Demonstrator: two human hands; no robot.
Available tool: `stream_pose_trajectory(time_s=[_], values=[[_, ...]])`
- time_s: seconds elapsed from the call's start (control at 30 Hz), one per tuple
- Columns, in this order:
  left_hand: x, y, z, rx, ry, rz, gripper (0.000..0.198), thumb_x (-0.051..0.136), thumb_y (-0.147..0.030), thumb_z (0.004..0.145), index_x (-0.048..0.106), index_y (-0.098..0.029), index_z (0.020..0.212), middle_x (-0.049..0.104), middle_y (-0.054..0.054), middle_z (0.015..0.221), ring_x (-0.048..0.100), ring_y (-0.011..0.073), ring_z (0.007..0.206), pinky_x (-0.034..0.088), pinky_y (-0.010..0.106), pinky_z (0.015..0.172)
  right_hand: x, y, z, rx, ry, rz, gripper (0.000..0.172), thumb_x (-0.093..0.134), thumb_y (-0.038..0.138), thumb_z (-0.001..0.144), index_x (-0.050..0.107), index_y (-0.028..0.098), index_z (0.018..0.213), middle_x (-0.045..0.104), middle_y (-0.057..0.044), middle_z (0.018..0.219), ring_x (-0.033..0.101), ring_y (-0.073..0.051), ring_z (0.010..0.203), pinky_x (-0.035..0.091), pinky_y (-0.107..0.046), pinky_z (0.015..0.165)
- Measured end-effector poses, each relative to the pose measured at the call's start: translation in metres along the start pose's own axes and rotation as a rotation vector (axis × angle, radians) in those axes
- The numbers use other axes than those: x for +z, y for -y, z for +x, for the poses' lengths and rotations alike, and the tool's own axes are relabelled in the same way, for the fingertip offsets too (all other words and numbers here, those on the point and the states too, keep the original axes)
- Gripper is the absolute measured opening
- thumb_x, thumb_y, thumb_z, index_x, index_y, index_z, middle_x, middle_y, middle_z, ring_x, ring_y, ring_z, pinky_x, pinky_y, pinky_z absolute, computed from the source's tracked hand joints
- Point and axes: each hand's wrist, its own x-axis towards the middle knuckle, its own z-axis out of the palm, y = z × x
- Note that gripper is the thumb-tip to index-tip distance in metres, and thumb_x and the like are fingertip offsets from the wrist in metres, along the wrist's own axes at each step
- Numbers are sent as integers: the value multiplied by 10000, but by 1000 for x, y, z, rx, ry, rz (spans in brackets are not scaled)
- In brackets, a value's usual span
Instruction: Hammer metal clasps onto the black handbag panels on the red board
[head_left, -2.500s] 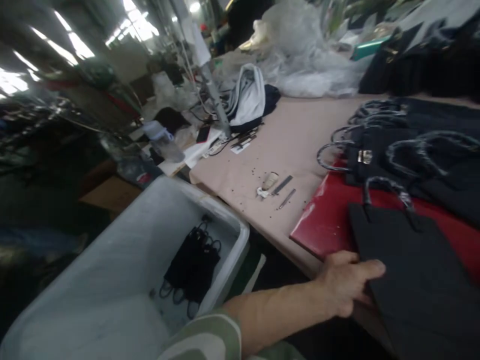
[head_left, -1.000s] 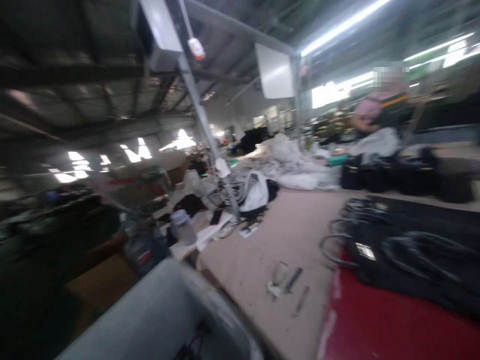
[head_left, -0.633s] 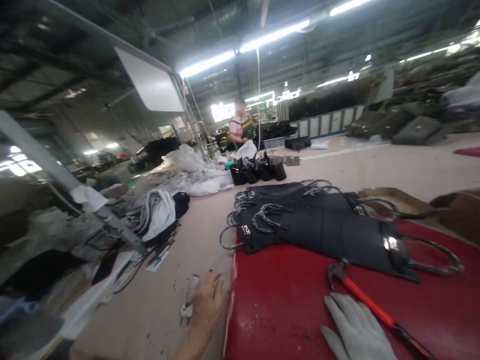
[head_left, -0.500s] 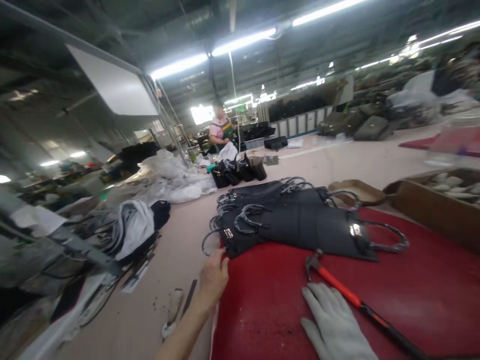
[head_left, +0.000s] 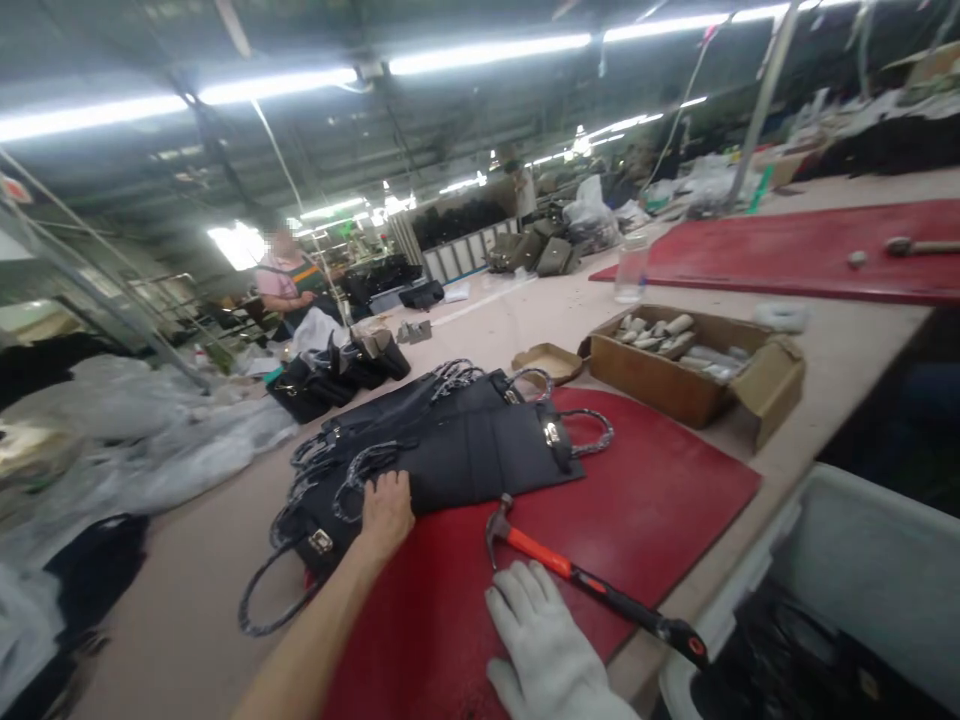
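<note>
The top flat black bag body [head_left: 480, 455] lies ahead of both hands, its long axis running obliquely from the worktop's [head_left: 510, 312] left part toward the far right corner of the red mat [head_left: 660, 480]. The bare left hand [head_left: 388, 512] is nearer, its fingers curled onto the bag's near edge; whether they pinch it, I cannot tell. The gloved right hand [head_left: 544, 640] lies palm down on the mat, thumb spread, apart from the bag. Between them, the claw hammer [head_left: 538, 553] slants toward the worktop's near right edge, its head just beside the gloved fingertips.
</note>
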Motion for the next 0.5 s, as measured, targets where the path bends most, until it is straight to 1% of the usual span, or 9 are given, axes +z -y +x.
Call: stream_pose_trajectory(time_s=[0.07,0.13,0.2,0.23,0.3,0.37,0.43,0.5], values=[[-2,2,5,21,15,33,306,490,-74,935,605,-60,1219,653,196,1159,631,339,1109,365,530,1103,-4,1,3,11,50,47,712,658,315,850,524,126,1524,422,-183,1588,325,-440,1470,180,-639,1264],[-9,-1,10,20,28,65,256,495,-95,946,627,-81,1165,660,177,1132,632,334,1106,368,511,1098,-4,0,6,12,65,60,701,668,338,861,532,108,1509,441,-196,1568,339,-450,1456,177,-645,1262],[-19,-14,16,12,31,48,226,489,-136,974,638,-106,1141,662,161,1129,626,323,1126,412,456,1055,-1,0,8,8,61,40,690,681,379,878,541,100,1494,461,-203,1547,366,-452,1434,193,-646,1257],[-24,-25,21,19,20,7,229,487,-156,986,637,-116,1154,661,155,1146,624,312,1137,435,425,1028,1,-1,9,6,59,24,683,683,409,894,546,101,1487,471,-206,1536,379,-453,1423,206,-649,1252],[-33,-58,32,85,-27,-128,249,498,-172,992,628,-135,1201,655,144,1206,613,284,1172,459,382,1014,6,-2,11,-1,70,-7,671,668,479,934,551,101,1476,495,-214,1506,398,-456,1405,239,-665,1236],[-41,-101,44,223,-73,-286,281,517,-163,981,618,-155,1243,645,130,1272,591,261,1216,455,368,1057,12,-5,14,-9,89,-28,648,634,516,978,553,101,1469,521,-220,1474,418,-456,1388,277,-678,1218],[-48,-151,53,391,-80,-417,299,533,-149,964,619,-169,1250,636,124,1305,567,266,1251,433,398,1116,19,-8,16,-16,91,-44,647,626,538,992,558,101,1464,535,-223,1461,438,-458,1373,311,-678,1204],[-54,-200,56,527,-52,-490,322,547,-128,939,622,-171,1249,628,143,1324,545,299,1286,395,469,1167,27,-12,18,-30,65,-71,636,652,514,980,559,123,1473,541,-208,1469,467,-451,1353,352,-659,1190]])
